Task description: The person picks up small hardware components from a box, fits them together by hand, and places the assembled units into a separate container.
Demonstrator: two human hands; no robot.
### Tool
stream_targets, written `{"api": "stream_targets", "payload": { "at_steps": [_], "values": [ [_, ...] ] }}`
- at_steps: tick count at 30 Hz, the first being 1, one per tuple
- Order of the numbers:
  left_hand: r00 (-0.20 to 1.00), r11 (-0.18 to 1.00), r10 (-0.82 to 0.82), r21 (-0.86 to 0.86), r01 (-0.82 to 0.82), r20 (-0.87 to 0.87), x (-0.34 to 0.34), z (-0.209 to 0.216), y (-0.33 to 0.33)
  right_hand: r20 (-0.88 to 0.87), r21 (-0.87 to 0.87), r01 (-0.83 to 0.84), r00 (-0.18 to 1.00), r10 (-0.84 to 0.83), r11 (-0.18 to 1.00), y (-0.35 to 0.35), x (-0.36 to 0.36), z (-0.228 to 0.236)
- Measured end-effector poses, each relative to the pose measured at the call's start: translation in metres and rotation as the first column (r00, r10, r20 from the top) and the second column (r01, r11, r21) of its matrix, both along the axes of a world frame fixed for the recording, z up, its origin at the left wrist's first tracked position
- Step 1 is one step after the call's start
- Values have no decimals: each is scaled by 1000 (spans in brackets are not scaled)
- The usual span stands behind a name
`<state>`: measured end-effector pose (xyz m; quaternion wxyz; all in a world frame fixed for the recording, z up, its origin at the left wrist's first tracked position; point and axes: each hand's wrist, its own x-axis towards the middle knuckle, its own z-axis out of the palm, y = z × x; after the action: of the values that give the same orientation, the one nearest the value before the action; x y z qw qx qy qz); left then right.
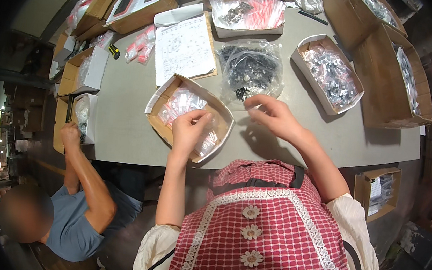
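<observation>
**Both hands over the small-parts boxes, sorting clear bags**

Far left: a co-worker's hand rests at the surface's left edge, by a small white-lined box. That's not yours.

Next right, your left hand sits over an open cardboard box w/ white inner walls, at the near edge of the grey surface. Fingers curled in, tips pinched on a small clear bag from the pile inside the box. Can't tell exactly how firm the grip is, but the hand is nearly closed on the plastic.

Just behind that box: a printed sheet on a board.

Center: a big clear bag of black parts lies on the surface, just beyond your right hand. The right hand hovers above the surface, thumb & forefinger pinched together, other fingers loosely spread. Whatever it pinches is too small to make out.

Right: an open box of clear-wrapped dark pieces, then two larger cardboard boxes at the surface's far right edge.
</observation>
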<state>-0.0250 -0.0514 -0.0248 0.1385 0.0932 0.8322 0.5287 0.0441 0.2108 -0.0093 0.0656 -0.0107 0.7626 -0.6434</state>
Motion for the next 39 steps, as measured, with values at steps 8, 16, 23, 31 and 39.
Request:
{"api": "stream_targets", "payload": {
  "at_steps": [8, 16, 23, 31, 39],
  "values": [
    [997, 933, 19, 357, -44, 72, 17, 30, 20, -304, 208, -15, 949, 80, 978, -41, -19, 14],
    [989, 990, 138, -20, -139, -48, 14, 27, 12, 87, -202, 45, 996, -28, 978, -26, -19, 10],
    [990, 982, -72, 166, 91, -122, 20, 40, 30, 111, -297, -25, 992, 61, 955, -30, -13, 3],
    [968, 815, -89, 576, -66, 236, 26, 44, 32, 206, -533, -87, 951, 229, 842, -18, -6, 21],
    [985, 803, -99, 596, -5, 141, 25, 50, 30, 347, -501, -68, 897, 273, 863, -8, -4, 29]
  ]
}}
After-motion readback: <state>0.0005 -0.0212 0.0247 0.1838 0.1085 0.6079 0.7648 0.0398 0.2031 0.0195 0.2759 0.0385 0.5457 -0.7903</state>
